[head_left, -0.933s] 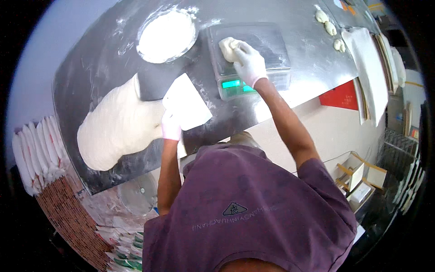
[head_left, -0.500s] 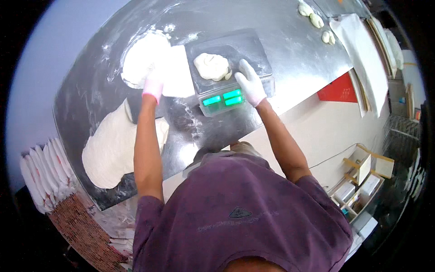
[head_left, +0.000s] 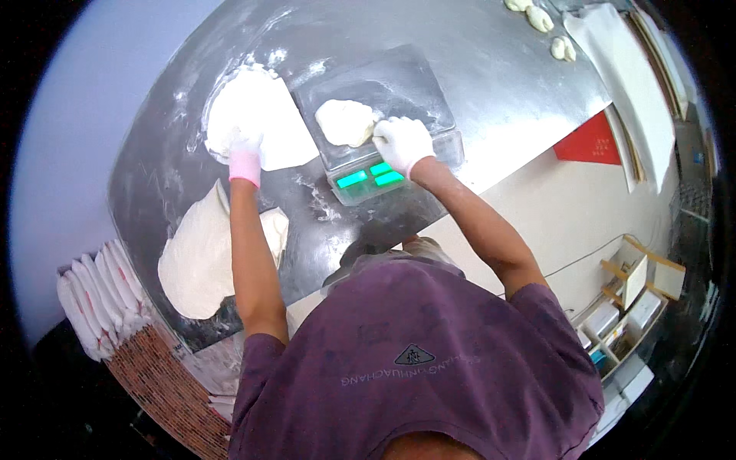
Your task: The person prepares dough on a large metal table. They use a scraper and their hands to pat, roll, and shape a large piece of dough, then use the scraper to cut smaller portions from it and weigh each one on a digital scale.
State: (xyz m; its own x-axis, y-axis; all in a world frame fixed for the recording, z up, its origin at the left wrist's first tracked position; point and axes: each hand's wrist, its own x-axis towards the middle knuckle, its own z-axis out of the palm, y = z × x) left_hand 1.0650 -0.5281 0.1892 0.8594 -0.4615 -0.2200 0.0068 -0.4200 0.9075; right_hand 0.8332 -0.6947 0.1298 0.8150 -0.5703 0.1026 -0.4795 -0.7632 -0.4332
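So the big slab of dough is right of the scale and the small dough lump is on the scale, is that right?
Not quite: the head view shows the big slab of dough to the left of the scale, not the right. The small dough lump is on the scale.

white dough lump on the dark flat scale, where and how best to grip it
The rounded white dough lump is probably best cupped around its bulging sides, from the right, where the white-gloved right hand is; the dark flat scale blocks underneath.
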